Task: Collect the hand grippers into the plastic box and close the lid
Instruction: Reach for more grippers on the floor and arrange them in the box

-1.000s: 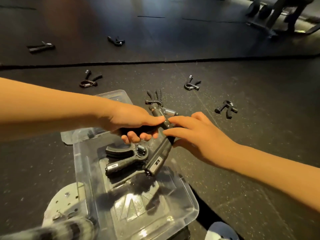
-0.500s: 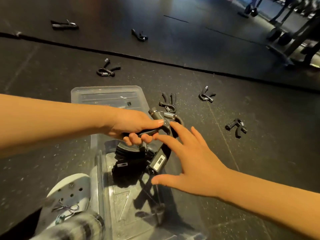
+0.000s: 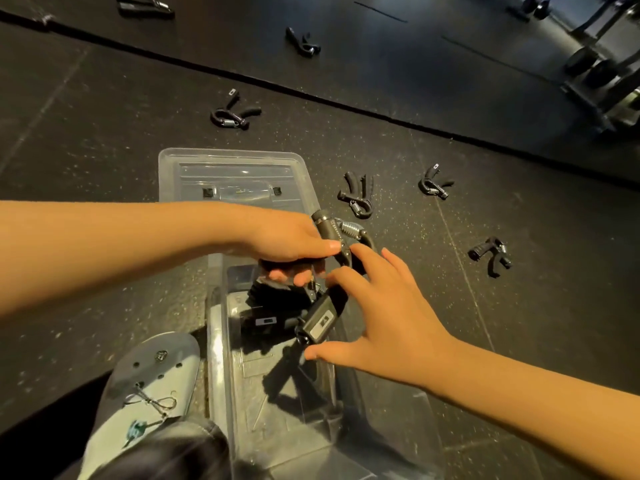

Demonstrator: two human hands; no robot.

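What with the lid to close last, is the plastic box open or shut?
Open: the lid lies on the floor beyond the plastic box.

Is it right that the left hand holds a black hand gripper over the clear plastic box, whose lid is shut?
No: the head view shows the clear lid lying on the floor beyond the open clear plastic box; the rest holds.

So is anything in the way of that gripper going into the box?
Nothing visible. The left hand holds the hand gripper right above the open plastic box, whose lid lies off on the floor beyond. A second gripper already lies inside, below it.
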